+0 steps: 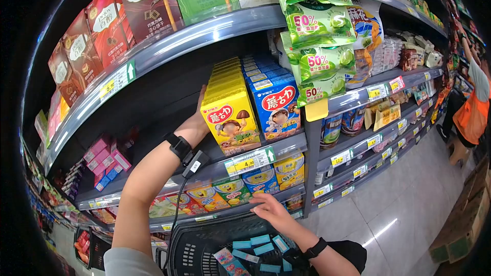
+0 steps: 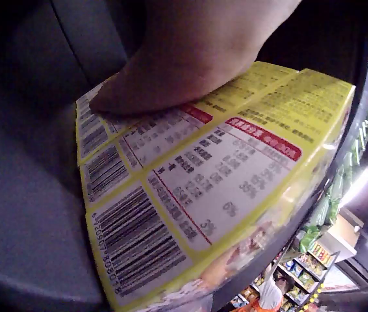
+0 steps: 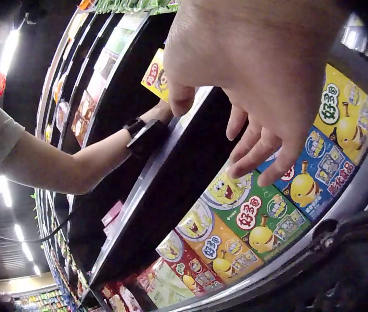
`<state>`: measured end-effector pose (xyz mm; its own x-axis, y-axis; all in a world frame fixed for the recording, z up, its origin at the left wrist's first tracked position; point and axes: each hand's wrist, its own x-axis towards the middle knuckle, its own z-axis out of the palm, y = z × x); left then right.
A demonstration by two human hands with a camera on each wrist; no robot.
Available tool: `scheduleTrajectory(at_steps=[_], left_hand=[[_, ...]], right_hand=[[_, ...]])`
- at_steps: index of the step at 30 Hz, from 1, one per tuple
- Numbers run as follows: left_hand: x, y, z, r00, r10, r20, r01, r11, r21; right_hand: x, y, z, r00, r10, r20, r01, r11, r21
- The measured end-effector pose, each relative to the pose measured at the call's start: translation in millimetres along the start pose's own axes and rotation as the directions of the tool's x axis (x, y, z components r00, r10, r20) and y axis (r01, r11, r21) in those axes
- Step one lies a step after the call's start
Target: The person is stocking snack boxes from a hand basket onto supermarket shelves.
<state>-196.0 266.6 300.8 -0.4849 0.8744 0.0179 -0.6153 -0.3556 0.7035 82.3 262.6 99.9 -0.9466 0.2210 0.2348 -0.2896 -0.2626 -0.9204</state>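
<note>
Centre of frame, on a shelf [image 1: 291, 144]: row of yellow cartons [image 1: 228, 111], left hand [image 1: 197, 121] against its left side, fingers mostly hidden, hold impossible to tell. Lower centre: right hand [image 1: 272, 212], fingers loosely spread, empty. Likely light, stiff, crushable; best held across both sides.

I see dark middle shelf [image 1: 215, 170] carrying row of yellow boxes [image 1: 230, 117], row of blue boxes [image 1: 276, 103] just beside, pink boxes [image 1: 99, 154] toward left end. Upper shelf [image 1: 204, 32] bears upright red, brown, green boxes [image 1: 151, 7]; lower shelf [image 1: 225, 210], colourful cartoon boxes [image 1: 230, 192].
</note>
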Motion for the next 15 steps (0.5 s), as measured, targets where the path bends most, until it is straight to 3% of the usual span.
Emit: scheduleTrajectory(at_steps=[4,6,9,11,15], left_hand=[[-46,-12,35,0.999,0.017,-0.038,-0.015,0.998,0.056],[-72,-25,56,0.974,0.106,-0.198,-0.072,0.983,0.17],[-81,-44,52,0.968,0.208,-0.141,-0.162,0.946,0.281],[-84,-57,59,0.926,0.322,-0.197,-0.236,0.901,0.365],[-87,-61,63,0.925,0.32,-0.205,-0.236,0.907,0.349]], right_hand=[[-5,-9,-2,1.0,0.018,-0.011,-0.019,0.999,-0.044],[-6,-12,-4,0.999,0.018,-0.029,-0.02,0.999,-0.041],[-6,-18,-2,0.997,0.072,-0.041,-0.074,0.997,-0.029],[-5,-15,-2,0.996,0.084,-0.037,-0.085,0.995,-0.043],[-7,-11,-1,0.999,0.026,-0.043,-0.027,0.999,-0.035]])
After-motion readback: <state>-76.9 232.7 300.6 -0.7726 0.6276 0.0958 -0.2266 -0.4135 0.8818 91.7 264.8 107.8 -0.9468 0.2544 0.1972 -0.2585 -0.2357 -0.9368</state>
